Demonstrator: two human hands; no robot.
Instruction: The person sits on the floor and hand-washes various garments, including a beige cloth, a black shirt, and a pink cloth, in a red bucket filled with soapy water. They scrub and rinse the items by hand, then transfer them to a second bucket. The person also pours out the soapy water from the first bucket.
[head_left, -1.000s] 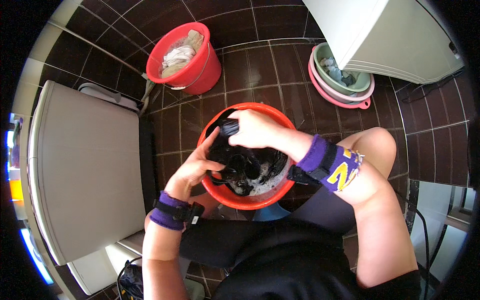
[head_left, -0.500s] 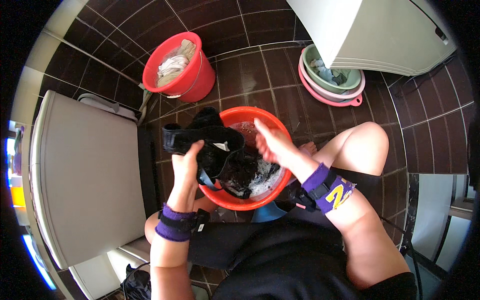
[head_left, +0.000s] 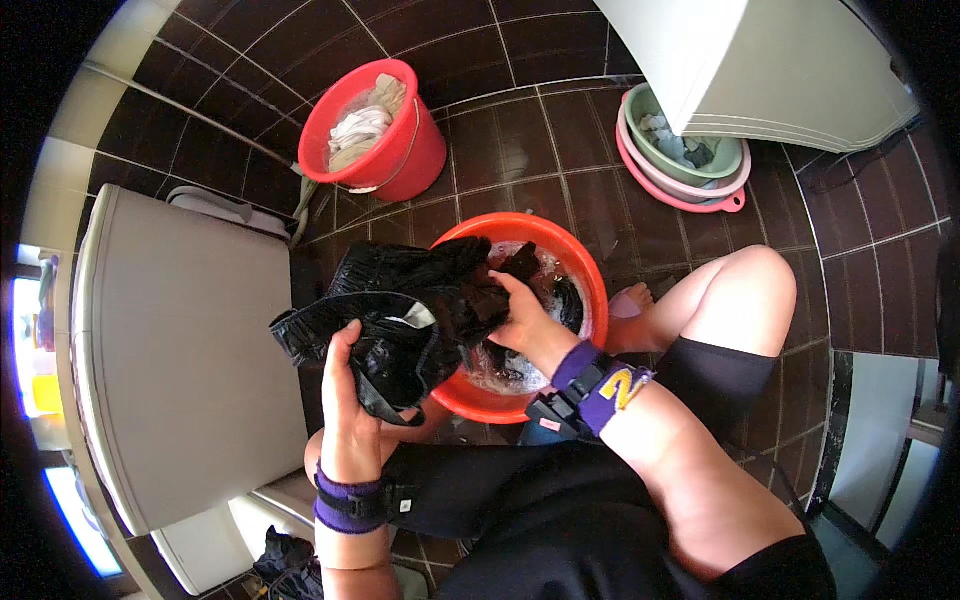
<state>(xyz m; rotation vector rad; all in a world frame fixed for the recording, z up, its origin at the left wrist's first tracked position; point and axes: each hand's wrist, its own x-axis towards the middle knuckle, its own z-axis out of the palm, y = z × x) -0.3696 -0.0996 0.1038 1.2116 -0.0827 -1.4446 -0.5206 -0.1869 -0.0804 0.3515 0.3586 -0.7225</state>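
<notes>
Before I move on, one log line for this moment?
left hand: grips black garment; right hand: same garment; garment: partly over orange basin; basin: dark cloth

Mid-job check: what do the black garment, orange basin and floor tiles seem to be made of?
Black garment: thin, probably synthetic fabric with a glossy finish, given its crinkled folds and bright highlights; wetness may add to the shine.
Orange basin: likely smooth plastic, from its even colour and rounded rim.
Floor tiles: probably glazed ceramic, semi-glossy, showing soft reflections.

Gripping in tandem — the left hand (head_left: 345, 405) upright, thumb uppermost; the right hand (head_left: 528, 325) angled leftward — the right forearm (head_left: 655, 430) slants in from lower right.
</notes>
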